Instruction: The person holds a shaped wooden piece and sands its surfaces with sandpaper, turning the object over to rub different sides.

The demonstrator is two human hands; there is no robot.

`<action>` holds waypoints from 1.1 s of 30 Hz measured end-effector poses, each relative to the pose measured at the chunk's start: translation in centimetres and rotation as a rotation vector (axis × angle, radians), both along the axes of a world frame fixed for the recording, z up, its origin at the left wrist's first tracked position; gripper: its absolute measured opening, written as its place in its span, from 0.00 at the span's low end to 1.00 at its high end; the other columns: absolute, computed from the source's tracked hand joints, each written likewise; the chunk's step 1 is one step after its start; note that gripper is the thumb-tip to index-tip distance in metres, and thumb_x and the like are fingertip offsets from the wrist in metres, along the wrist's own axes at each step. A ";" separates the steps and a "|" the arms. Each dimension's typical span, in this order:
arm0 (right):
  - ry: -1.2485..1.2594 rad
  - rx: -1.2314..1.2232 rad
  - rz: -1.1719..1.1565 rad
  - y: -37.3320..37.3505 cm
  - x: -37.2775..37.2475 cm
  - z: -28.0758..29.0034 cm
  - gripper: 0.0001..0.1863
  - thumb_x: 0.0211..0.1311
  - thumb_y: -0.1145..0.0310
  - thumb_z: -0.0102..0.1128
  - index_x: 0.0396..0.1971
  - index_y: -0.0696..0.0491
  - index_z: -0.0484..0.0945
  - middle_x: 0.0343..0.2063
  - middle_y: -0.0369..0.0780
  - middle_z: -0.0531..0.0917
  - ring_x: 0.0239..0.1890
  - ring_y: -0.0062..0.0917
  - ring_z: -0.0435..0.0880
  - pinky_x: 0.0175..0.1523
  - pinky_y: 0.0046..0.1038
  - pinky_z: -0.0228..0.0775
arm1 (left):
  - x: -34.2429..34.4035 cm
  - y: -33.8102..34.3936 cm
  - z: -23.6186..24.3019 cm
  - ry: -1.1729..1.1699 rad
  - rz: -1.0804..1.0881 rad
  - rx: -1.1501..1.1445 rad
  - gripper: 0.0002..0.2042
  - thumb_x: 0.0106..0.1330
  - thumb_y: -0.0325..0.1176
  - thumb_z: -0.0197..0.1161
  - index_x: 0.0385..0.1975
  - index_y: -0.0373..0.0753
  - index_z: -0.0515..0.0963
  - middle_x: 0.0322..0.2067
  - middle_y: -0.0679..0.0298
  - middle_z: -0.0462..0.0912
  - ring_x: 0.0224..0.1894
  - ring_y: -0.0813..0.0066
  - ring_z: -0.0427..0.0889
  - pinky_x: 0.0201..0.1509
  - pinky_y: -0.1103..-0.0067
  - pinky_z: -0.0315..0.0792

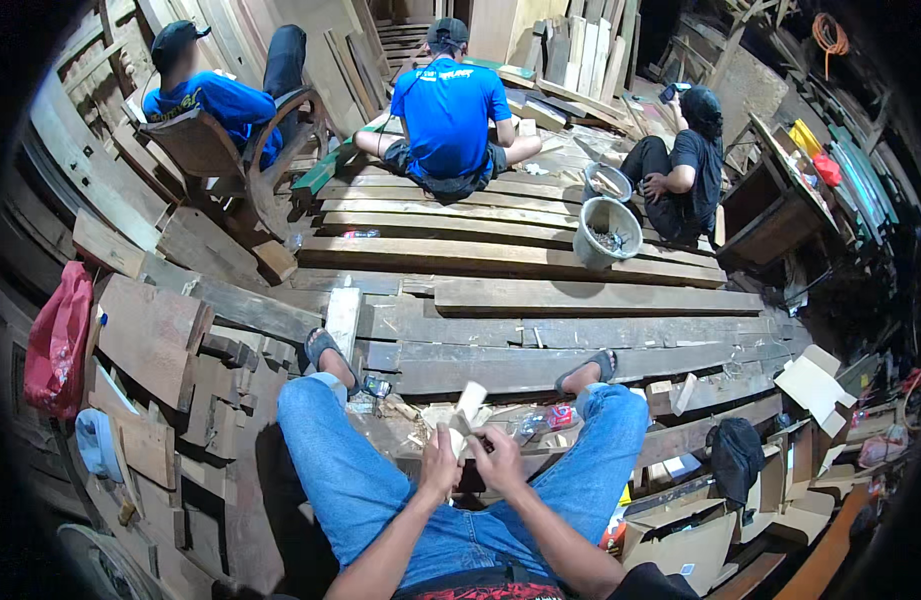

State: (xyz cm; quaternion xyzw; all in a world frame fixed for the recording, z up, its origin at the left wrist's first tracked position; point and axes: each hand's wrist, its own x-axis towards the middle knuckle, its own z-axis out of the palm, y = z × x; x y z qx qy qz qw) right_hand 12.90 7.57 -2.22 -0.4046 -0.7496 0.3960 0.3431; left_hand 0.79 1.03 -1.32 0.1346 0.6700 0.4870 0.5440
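Between my knees, my left hand is closed around a pale piece of wood, whose upper end sticks out above my fingers. My right hand is closed close beside it, with fingertips near the wood. A small greyish thing shows at those fingertips, too small to name. Pale wood shavings lie on the boards below my hands. A clear plastic bottle with a red label lies beside my right foot.
Long timber planks cover the floor ahead. Two buckets stand at the right. Three people sit farther off, one in a wooden chair. Wood offcuts are piled at left, flattened cardboard and a black cloth at right.
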 end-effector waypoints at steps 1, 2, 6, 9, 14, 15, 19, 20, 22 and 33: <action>0.000 -0.001 -0.002 0.4 -0.1 -0.1 0.11 0.66 0.65 0.64 0.39 0.58 0.81 0.32 0.46 0.83 0.33 0.38 0.84 0.37 0.35 0.73 | 0.3 0.0 0.0 0.000 -0.002 -0.001 0.30 0.77 0.61 0.34 0.46 0.37 0.71 0.16 0.65 0.71 0.11 0.75 0.70 0.13 0.77 0.63; 0.021 -0.123 -0.055 1.2 -0.1 -0.1 0.10 0.66 0.66 0.63 0.39 0.58 0.80 0.31 0.46 0.83 0.32 0.36 0.83 0.37 0.34 0.73 | 0.5 0.1 0.2 0.100 -0.036 0.029 0.30 0.77 0.61 0.36 0.46 0.37 0.71 0.16 0.65 0.72 0.12 0.75 0.71 0.14 0.77 0.64; -0.027 -0.195 -0.103 2.8 0.8 -0.9 0.10 0.68 0.68 0.60 0.42 0.58 0.76 0.30 0.49 0.82 0.32 0.40 0.83 0.36 0.37 0.72 | 1.2 -0.1 0.9 0.149 -0.113 0.033 0.31 0.76 0.62 0.37 0.47 0.35 0.72 0.17 0.61 0.74 0.15 0.72 0.74 0.18 0.73 0.67; -0.051 -0.071 0.057 0.1 0.1 -0.4 0.10 0.70 0.67 0.57 0.44 0.57 0.74 0.30 0.52 0.81 0.36 0.49 0.82 0.39 0.45 0.71 | 0.7 -0.4 -2.9 0.295 -0.086 0.092 0.33 0.75 0.64 0.37 0.46 0.35 0.72 0.18 0.61 0.74 0.17 0.71 0.75 0.21 0.72 0.69; -0.240 -0.185 -0.065 2.4 0.7 -0.5 0.12 0.74 0.62 0.50 0.43 0.56 0.67 0.28 0.58 0.81 0.34 0.61 0.80 0.35 0.56 0.66 | 1.7 -0.5 -1.4 0.200 -0.118 0.080 0.30 0.76 0.61 0.40 0.45 0.34 0.73 0.24 0.60 0.77 0.22 0.73 0.75 0.27 0.73 0.70; -0.264 -0.186 0.021 1.3 0.6 -0.8 0.12 0.73 0.62 0.50 0.44 0.56 0.67 0.29 0.59 0.81 0.35 0.62 0.79 0.36 0.57 0.66 | 1.3 -0.2 -1.2 0.201 -0.119 0.085 0.30 0.76 0.61 0.40 0.45 0.34 0.73 0.24 0.60 0.77 0.22 0.73 0.75 0.27 0.73 0.70; -0.162 -0.205 0.052 0.6 0.3 -0.8 0.15 0.75 0.61 0.46 0.48 0.58 0.65 0.33 0.64 0.80 0.40 0.63 0.79 0.40 0.56 0.68 | 1.0 -0.2 -1.5 0.194 -0.096 0.017 0.26 0.78 0.54 0.42 0.46 0.32 0.73 0.27 0.55 0.79 0.27 0.67 0.79 0.33 0.70 0.73; -0.115 -0.217 0.027 2.2 0.2 -1.4 0.15 0.76 0.60 0.44 0.48 0.58 0.64 0.32 0.63 0.80 0.39 0.63 0.79 0.39 0.55 0.69 | 1.3 -0.4 -2.3 0.396 -0.129 0.097 0.24 0.78 0.51 0.44 0.46 0.32 0.73 0.30 0.52 0.81 0.31 0.62 0.80 0.38 0.68 0.73; -0.263 -0.133 0.038 2.8 1.1 -3.0 0.16 0.76 0.60 0.44 0.48 0.58 0.63 0.29 0.62 0.79 0.35 0.63 0.79 0.38 0.54 0.69 | 1.5 -0.3 -2.0 0.486 -0.204 0.115 0.20 0.77 0.47 0.50 0.47 0.31 0.72 0.38 0.43 0.83 0.42 0.50 0.82 0.50 0.65 0.72; -0.174 -0.170 -0.036 -0.6 0.0 -1.0 0.18 0.76 0.57 0.44 0.46 0.60 0.66 0.28 0.62 0.80 0.35 0.64 0.79 0.38 0.58 0.67 | 0.5 -0.3 0.5 0.181 -0.135 0.047 0.27 0.75 0.57 0.49 0.42 0.33 0.75 0.26 0.57 0.79 0.29 0.71 0.79 0.34 0.71 0.73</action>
